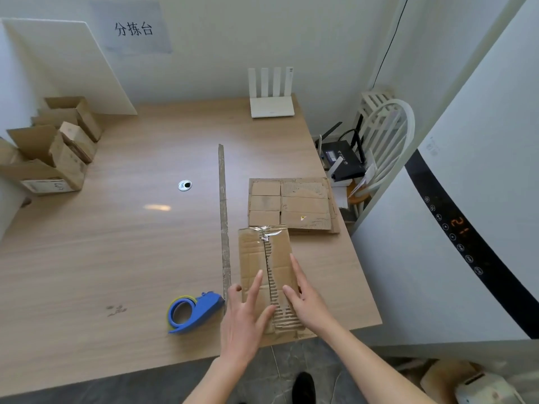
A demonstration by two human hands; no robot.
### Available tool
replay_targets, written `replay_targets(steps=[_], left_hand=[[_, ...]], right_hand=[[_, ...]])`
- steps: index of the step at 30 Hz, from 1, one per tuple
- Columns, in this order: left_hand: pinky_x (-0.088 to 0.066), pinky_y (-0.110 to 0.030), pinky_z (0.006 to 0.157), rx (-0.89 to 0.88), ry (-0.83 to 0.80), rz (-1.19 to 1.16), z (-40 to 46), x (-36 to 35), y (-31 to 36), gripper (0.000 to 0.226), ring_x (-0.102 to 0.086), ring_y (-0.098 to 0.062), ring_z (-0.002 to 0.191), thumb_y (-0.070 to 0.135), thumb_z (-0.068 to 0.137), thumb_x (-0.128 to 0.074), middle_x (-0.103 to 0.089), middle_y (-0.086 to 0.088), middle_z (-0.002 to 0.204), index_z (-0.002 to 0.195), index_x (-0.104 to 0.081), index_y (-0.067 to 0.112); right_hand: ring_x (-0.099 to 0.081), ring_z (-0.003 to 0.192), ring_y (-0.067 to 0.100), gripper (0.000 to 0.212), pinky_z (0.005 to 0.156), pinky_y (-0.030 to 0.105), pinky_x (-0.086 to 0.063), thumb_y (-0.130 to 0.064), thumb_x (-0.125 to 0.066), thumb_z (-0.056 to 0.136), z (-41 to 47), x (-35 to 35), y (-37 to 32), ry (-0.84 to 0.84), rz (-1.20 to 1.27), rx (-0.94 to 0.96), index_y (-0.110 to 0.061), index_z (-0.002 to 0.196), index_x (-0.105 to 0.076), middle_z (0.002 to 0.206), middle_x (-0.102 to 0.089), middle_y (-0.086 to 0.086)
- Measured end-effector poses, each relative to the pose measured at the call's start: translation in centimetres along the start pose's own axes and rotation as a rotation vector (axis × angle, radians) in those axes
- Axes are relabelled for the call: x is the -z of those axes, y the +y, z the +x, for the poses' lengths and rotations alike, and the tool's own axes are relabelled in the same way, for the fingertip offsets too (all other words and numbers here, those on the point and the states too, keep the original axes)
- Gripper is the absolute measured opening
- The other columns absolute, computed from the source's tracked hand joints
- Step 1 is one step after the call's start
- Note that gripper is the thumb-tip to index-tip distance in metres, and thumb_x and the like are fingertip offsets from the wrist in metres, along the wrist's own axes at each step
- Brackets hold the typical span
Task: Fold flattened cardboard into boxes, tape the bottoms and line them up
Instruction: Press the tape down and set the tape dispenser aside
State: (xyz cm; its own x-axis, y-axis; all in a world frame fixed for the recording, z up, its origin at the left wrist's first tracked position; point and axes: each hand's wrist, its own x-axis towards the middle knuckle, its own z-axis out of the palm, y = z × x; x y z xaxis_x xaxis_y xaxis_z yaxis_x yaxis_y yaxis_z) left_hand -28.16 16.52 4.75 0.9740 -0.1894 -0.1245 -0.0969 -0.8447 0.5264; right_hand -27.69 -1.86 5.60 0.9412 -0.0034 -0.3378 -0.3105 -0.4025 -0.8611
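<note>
A cardboard box (253, 252) stands bottom-up near the table's front right edge, with clear tape over the far end of its centre seam. My left hand (248, 313) lies flat on the near left flap, fingers straight. My right hand (303, 298) presses the right flap with straight fingers. A blue tape dispenser (194, 312) lies on the table just left of my left hand. Behind the box sits a stack of flattened cardboard (291, 204). Several folded boxes (55, 147) stand in a row at the far left.
A long thin cardboard strip (224, 217) runs along the wooden table (131, 243) left of the box. A white router (271, 97) stands at the back. A round cable hole (185, 185) sits mid-table. A white chair (385, 135) and a tall white appliance (466, 199) stand to the right.
</note>
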Motion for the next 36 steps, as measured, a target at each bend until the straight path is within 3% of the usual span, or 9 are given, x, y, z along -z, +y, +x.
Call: replay_targets(steps=[2, 4, 7, 12, 16, 20, 25, 30, 36], left_hand=[[-0.051, -0.039, 0.097, -0.132, 0.095, 0.126, 1.1, -0.4, -0.6, 0.075, -0.049, -0.025, 0.127, 0.062, 0.093, -0.054, -0.02, -0.007, 0.157, 0.155, -0.014, 0.051], [-0.027, -0.045, 0.119, -0.299, 0.1, 0.254, 2.1, -0.6, -1.2, 0.064, -0.022, -0.027, 0.151, 0.058, 0.099, -0.047, -0.011, -0.009, 0.167, 0.156, -0.026, 0.039], [-0.015, -0.045, 0.121, -0.412, 0.011, 0.398, 2.4, -1.1, -2.0, 0.061, -0.006, -0.017, 0.155, 0.051, 0.106, -0.03, -0.006, -0.003, 0.169, 0.158, -0.028, 0.018], [-0.011, -0.044, 0.121, -0.362, -0.086, 0.441, 2.3, -1.6, -2.3, 0.064, -0.003, -0.015, 0.155, 0.051, 0.108, -0.024, -0.007, -0.003, 0.168, 0.159, -0.02, 0.012], [-0.01, -0.043, 0.121, -0.395, -0.125, 0.443, 2.2, -0.8, -2.4, 0.068, -0.003, -0.015, 0.155, 0.056, 0.106, -0.024, -0.009, -0.003, 0.168, 0.159, -0.02, 0.013], [-0.006, -0.043, 0.122, -0.433, -0.166, 0.367, 1.8, -0.5, -3.2, 0.084, 0.003, -0.015, 0.155, 0.072, 0.099, -0.028, -0.002, 0.0, 0.169, 0.161, -0.012, 0.017], [-0.018, -0.048, 0.12, -0.467, -0.121, 0.445, 1.5, -0.9, -3.4, 0.094, -0.011, -0.024, 0.155, 0.072, 0.09, -0.047, -0.013, -0.007, 0.168, 0.158, -0.025, 0.011], [-0.024, -0.052, 0.117, -0.479, -0.087, 0.456, 1.5, -1.5, -3.4, 0.094, -0.016, -0.026, 0.154, 0.07, 0.087, -0.052, -0.019, -0.009, 0.166, 0.155, -0.033, 0.009], [-0.027, -0.055, 0.119, -0.455, -0.135, 0.431, 1.0, -1.2, -4.2, 0.105, -0.004, -0.019, 0.155, 0.064, 0.082, -0.066, -0.002, 0.001, 0.169, 0.161, -0.014, 0.018]], right_hand=[[-0.022, 0.153, 0.006, 0.065, 0.122, 0.036, -0.032, -0.026, -0.045, 0.109, 0.6, -0.6, -0.4, 0.061, -0.207, 0.066, -0.06, 0.156, -0.015, 0.171, -0.004, -0.015], [-0.001, 0.157, 0.009, 0.055, 0.126, 0.035, -0.018, -0.03, -0.04, 0.109, 1.2, -1.1, -0.4, 0.14, -0.474, 0.143, -0.048, 0.159, -0.022, 0.17, 0.02, -0.012], [0.025, 0.154, 0.009, 0.056, 0.127, 0.038, 0.01, -0.044, -0.022, 0.111, 2.0, -1.6, 0.1, 0.103, -0.736, 0.211, -0.037, 0.162, -0.002, 0.166, 0.032, -0.011], [-0.001, 0.159, 0.018, 0.063, 0.123, 0.045, -0.005, -0.052, -0.004, 0.109, 3.9, -2.3, 1.4, 0.089, -0.933, 0.222, -0.024, 0.165, -0.011, 0.173, 0.003, -0.004], [0.015, 0.157, 0.013, 0.06, 0.126, 0.046, 0.0, -0.049, -0.006, 0.108, 3.8, -2.1, 1.4, 0.072, -0.933, 0.219, -0.032, 0.164, 0.006, 0.171, 0.016, -0.008], [0.02, 0.156, 0.014, 0.057, 0.128, 0.044, 0.004, -0.049, -0.007, 0.107, 3.6, -1.7, 0.7, 0.015, -0.914, 0.209, -0.043, 0.162, 0.007, 0.169, 0.022, -0.01], [0.03, 0.152, 0.007, 0.058, 0.129, 0.045, 0.004, -0.051, -0.016, 0.11, 3.4, -0.9, 0.2, -0.068, -0.828, 0.204, -0.043, 0.162, 0.008, 0.166, 0.031, -0.013], [0.024, 0.154, 0.008, 0.08, 0.127, 0.04, 0.012, -0.073, -0.029, 0.101, 0.2, 1.3, 1.6, -0.203, -0.893, 0.384, -0.035, 0.164, 0.002, 0.169, 0.025, -0.01], [-0.006, 0.159, 0.017, 0.095, 0.122, 0.046, -0.019, -0.047, -0.065, 0.089, -2.3, 0.1, 4.9, -0.083, -1.03, 0.439, -0.027, 0.165, -0.011, 0.173, -0.005, -0.005]])
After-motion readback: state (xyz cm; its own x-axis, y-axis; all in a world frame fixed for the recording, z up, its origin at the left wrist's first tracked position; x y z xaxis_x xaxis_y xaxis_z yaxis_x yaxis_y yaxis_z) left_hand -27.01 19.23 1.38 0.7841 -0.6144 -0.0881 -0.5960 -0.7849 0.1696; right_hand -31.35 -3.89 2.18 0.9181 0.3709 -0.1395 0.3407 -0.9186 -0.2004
